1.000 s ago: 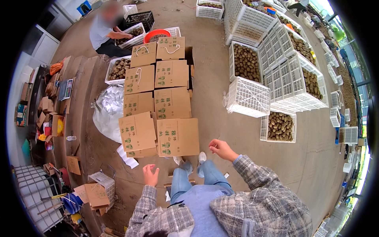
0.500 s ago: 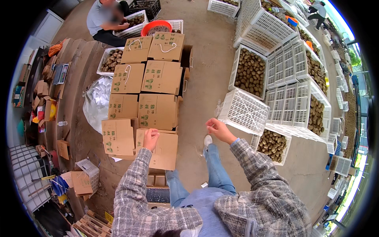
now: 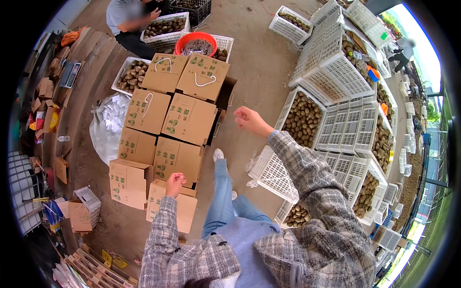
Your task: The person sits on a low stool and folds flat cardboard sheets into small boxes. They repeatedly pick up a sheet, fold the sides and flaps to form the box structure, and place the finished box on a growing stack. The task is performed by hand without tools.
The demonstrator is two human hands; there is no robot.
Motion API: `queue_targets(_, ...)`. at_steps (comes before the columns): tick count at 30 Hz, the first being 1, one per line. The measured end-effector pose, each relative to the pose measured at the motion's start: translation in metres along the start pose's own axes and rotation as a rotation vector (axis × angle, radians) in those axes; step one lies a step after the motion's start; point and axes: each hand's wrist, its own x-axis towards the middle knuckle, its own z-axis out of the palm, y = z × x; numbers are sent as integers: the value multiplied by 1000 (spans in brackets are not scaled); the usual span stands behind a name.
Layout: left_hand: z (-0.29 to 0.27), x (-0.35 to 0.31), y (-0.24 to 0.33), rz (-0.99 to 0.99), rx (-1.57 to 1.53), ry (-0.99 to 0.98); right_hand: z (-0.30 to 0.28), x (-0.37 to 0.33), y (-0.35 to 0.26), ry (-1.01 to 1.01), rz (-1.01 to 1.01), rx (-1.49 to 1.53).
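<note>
My left hand (image 3: 175,184), fingers curled in and nothing visible in them, hangs over the nearest part of a block of brown cardboard cartons (image 3: 177,152) with green print. It is close above a carton with a raised flap (image 3: 170,206); whether it touches is hard to tell. My right hand (image 3: 247,119) reaches forward over the floor, right of the cartons, its fingers loosely bent and apart, holding nothing. White cord handles (image 3: 205,79) show on several of the farther cartons. An upturned white plastic crate (image 3: 273,174) lies below my right forearm.
At right, white crates of kiwifruit (image 3: 303,117) stand in rows and stacks. A red tub (image 3: 197,44) is beyond the cartons, near a seated person (image 3: 128,24). White plastic sacking (image 3: 111,126) lies left of them. Wooden pallets (image 3: 98,269) are at lower left.
My view has turned and I have stepped forward along the cartons. My right hand has moved farther ahead, away from the upturned crate. The left hand remains over the near cartons.
</note>
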Motion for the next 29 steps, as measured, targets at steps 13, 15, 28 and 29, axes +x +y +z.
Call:
queue_targets(13, 99, 242, 185, 106, -306, 105, -125, 437, -11, -84, -158, -459)
queue_targets(15, 119, 269, 214, 129, -362, 213, -121, 526, 19, -110, -234, -555)
queue_targets(28, 354, 414, 277, -251, -919, 627, -9, 892, 217, -321, -140, -1005)
queue_targets(29, 367, 421, 281, -261, -939, 617, 1, 893, 220, -351, -41, -1038)
